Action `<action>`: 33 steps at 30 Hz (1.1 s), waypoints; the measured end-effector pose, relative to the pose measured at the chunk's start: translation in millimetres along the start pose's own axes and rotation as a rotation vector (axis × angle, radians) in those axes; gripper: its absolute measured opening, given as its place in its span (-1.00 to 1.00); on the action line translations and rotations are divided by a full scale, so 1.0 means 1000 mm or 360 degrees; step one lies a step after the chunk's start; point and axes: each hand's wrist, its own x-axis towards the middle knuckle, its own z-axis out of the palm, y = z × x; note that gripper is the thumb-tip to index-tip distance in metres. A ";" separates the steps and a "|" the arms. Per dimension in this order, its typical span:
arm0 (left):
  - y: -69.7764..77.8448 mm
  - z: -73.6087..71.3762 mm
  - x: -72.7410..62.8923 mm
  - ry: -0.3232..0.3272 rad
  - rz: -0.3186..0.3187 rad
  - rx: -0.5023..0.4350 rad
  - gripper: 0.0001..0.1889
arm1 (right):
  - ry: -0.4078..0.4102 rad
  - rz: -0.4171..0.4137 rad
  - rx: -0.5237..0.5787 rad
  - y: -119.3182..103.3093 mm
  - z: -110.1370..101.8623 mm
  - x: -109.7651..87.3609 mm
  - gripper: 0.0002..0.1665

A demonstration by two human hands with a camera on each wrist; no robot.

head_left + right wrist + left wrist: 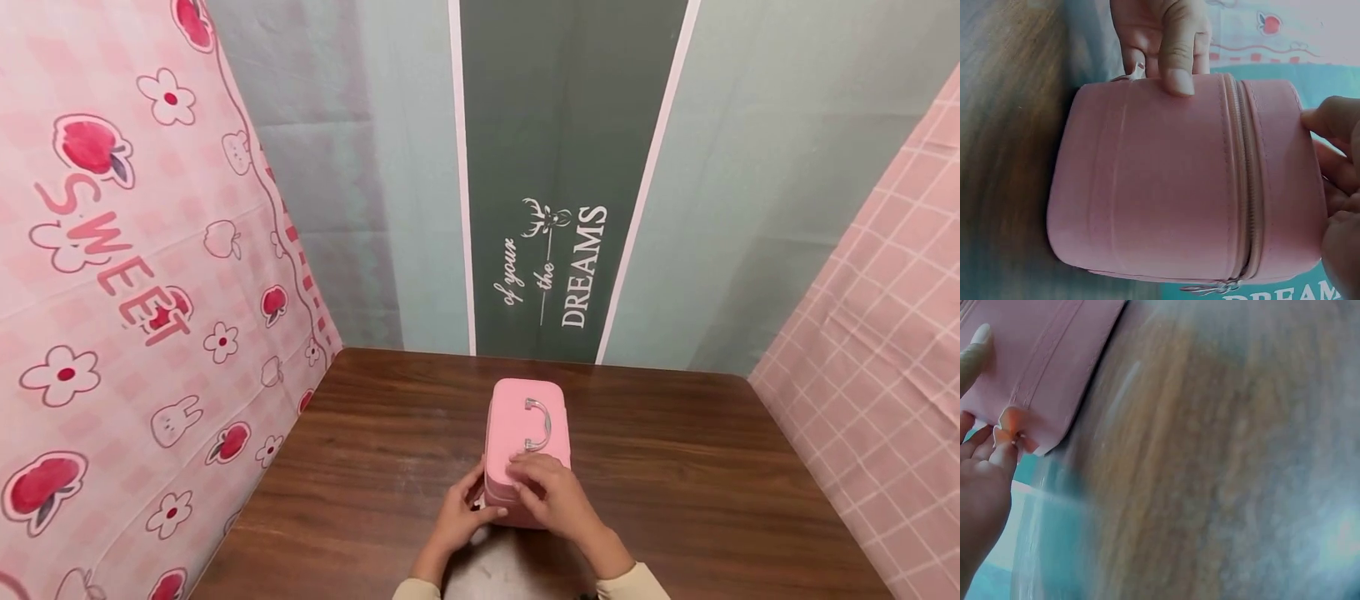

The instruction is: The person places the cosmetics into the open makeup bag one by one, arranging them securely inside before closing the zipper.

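Observation:
A pink zippered case [525,425] stands upright on the table, with a silver handle [545,425] on its lid. My left hand [461,512] grips its near left corner, the thumb against the front in the right wrist view. Beside those fingers, in the left wrist view, is a small orange-and-white bow-like piece [1011,428] at the case's edge. My right hand [558,496] rests on the lid [1285,181], its fingertips at the lid's edge. A zipper [1249,181] runs below the lid, and metal zipper pulls [1213,287] hang at one end.
The dark wooden table [675,467] has rounded far corners. A green and teal cloth [555,125] with white lettering hangs behind it. Pink printed cloth [150,250] hangs at the left, and pink checked cloth [877,333] at the right.

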 end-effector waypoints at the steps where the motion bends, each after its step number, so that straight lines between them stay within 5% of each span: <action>1: 0.000 -0.001 0.000 -0.0013 0.0001 -0.0032 -0.20 | 0.0036 0.0019 0.0042 0.000 -0.001 -0.001 -0.67; 5: 0.001 -0.002 -0.001 -0.0055 -0.0014 -0.0112 -0.24 | 0.0237 0.0133 0.0102 0.002 -0.002 -0.009 -0.65; 11: 0.006 -0.004 -0.003 -0.0079 -0.0159 -0.0204 -0.29 | 0.0483 0.0448 -0.0091 0.004 -0.001 -0.029 -0.61; 15: 0.013 -0.006 -0.003 -0.0108 -0.0228 -0.0277 -0.36 | 0.0458 0.0838 0.0010 0.003 -0.003 -0.042 -0.50; 19: 0.025 -0.005 0.001 -0.0071 -0.0179 -0.0268 -0.47 | 0.0381 0.1117 0.0273 0.005 -0.005 -0.048 -0.40; 26: 0.063 0.002 0.018 0.0110 0.0102 -0.0084 -0.50 | 0.0325 0.1343 0.0455 0.008 -0.008 -0.053 -0.39; 33: 0.073 0.010 0.048 0.0251 0.0147 0.0355 -0.45 | 0.0274 0.1460 0.0472 0.007 -0.007 -0.056 -0.41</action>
